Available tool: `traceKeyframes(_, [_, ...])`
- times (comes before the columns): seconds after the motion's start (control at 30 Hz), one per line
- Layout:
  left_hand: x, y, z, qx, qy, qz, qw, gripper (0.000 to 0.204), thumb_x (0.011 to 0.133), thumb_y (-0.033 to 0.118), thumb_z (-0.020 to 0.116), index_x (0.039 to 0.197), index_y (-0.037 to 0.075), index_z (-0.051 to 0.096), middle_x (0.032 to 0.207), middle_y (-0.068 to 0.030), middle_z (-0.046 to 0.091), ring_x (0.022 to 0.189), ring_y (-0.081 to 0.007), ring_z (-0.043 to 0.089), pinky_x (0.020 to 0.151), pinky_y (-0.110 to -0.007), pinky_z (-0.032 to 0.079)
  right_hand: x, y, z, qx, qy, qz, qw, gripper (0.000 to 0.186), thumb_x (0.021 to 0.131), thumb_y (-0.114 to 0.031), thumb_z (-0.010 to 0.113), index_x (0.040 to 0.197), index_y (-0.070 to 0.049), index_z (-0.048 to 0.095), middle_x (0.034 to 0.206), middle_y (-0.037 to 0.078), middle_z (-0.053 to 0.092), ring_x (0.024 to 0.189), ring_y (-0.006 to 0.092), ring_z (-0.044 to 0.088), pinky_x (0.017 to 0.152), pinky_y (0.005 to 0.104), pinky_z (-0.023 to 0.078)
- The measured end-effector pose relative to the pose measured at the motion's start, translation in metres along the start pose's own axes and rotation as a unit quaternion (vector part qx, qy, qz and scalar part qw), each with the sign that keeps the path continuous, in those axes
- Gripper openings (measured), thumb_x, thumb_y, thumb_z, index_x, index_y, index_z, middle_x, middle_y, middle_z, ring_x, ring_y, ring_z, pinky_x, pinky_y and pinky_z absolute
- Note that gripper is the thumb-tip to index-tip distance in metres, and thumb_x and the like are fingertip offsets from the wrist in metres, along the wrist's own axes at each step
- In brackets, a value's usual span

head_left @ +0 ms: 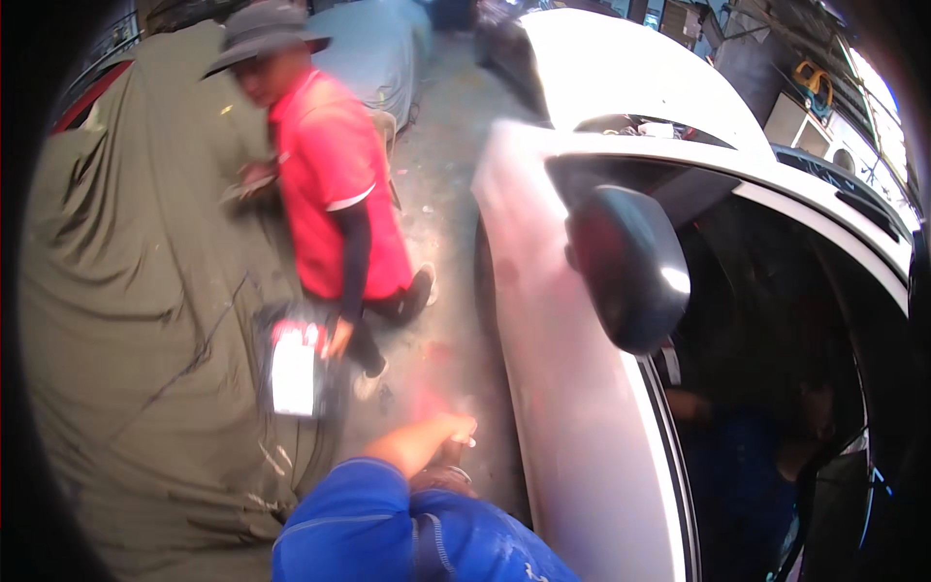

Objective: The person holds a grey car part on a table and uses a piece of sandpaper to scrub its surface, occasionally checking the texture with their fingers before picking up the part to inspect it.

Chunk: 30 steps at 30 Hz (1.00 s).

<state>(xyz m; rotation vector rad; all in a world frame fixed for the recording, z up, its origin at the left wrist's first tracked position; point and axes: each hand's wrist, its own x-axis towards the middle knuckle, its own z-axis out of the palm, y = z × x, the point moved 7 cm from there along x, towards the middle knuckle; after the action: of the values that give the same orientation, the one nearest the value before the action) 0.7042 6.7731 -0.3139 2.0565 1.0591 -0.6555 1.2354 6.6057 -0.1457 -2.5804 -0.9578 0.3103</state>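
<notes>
My left arm, in a blue sleeve, bends across my front. My left hand [454,428] is closed in front of my chest, and a small pale spot shows at its fingers; what it holds, if anything, I cannot make out. Just below it shows a bit of skin with a pale band, perhaps my right hand or wrist [444,476]; its fingers are hidden. Both are in the gap beside the white car [582,427], touching neither the car nor its door mirror [630,270].
At left a person in a red shirt [335,145] and brimmed hat carries a dark package with a white label [294,373]. Olive cloth [136,291] covers a vehicle beside them. Another covered car [373,48] stands behind. The white car's bonnet [630,73] is raised.
</notes>
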Motion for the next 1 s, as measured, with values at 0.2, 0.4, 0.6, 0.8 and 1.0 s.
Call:
traceKeyframes(0.2, [0.078,-0.07,-0.085,0.012,-0.013,0.013,1.0,0.051,0.087,0.048,0.078,0.106,0.001,0.076,0.112,-0.0209,0.074,0.107,-0.0369,0.07,0.093,-0.048,0.053,0.06,-0.09,0.017,-0.032,0.011,0.064,0.997,0.052,0.098,-0.041,0.057,0.099,0.01,0.071,0.101,0.03,0.072,0.102,0.0449,0.07,0.095,0.0514,0.052])
traceKeyframes(0.4, [0.086,-0.163,-0.177,-0.08,0.042,-0.034,0.995,0.049,0.09,0.048,0.075,0.102,0.001,0.077,0.108,-0.0215,0.075,0.105,-0.037,0.07,0.093,-0.047,0.053,0.1,-0.166,0.044,-0.061,0.003,0.093,0.994,0.052,0.098,-0.041,0.057,0.098,0.01,0.071,0.1,0.03,0.072,0.101,0.045,0.07,0.094,0.0516,0.052])
traceKeyframes(0.6, [0.047,-0.291,-0.173,-0.352,0.277,-0.162,0.879,0.043,0.093,0.043,0.072,0.103,0.001,0.074,0.102,-0.0241,0.073,0.098,-0.0382,0.071,0.086,-0.046,0.053,0.152,-0.254,0.077,-0.084,0.025,0.073,0.993,0.052,0.098,-0.041,0.057,0.096,0.01,0.072,0.098,0.03,0.072,0.099,0.045,0.07,0.094,0.0517,0.053])
traceKeyframes(0.8, [-0.035,-0.428,-0.093,-0.225,0.132,-0.217,0.941,0.061,0.092,0.059,0.061,0.103,0.0,0.076,0.113,-0.0274,0.071,0.111,-0.0425,0.067,0.096,-0.047,0.052,0.207,-0.454,0.187,-0.057,-0.015,-0.016,0.998,0.052,0.098,-0.041,0.057,0.095,0.01,0.072,0.097,0.029,0.072,0.098,0.0451,0.071,0.093,0.0519,0.053])
traceKeyframes(1.0, [-0.086,-0.534,-0.152,-0.411,0.051,-0.378,0.828,0.06,0.09,0.054,0.07,0.104,-0.004,0.075,0.101,-0.0215,0.076,0.096,-0.0373,0.072,0.086,-0.045,0.055,0.227,-0.71,0.32,-0.04,-0.12,-0.128,0.984,0.052,0.098,-0.041,0.057,0.093,0.009,0.072,0.096,0.029,0.073,0.097,0.0452,0.071,0.092,0.0521,0.053])
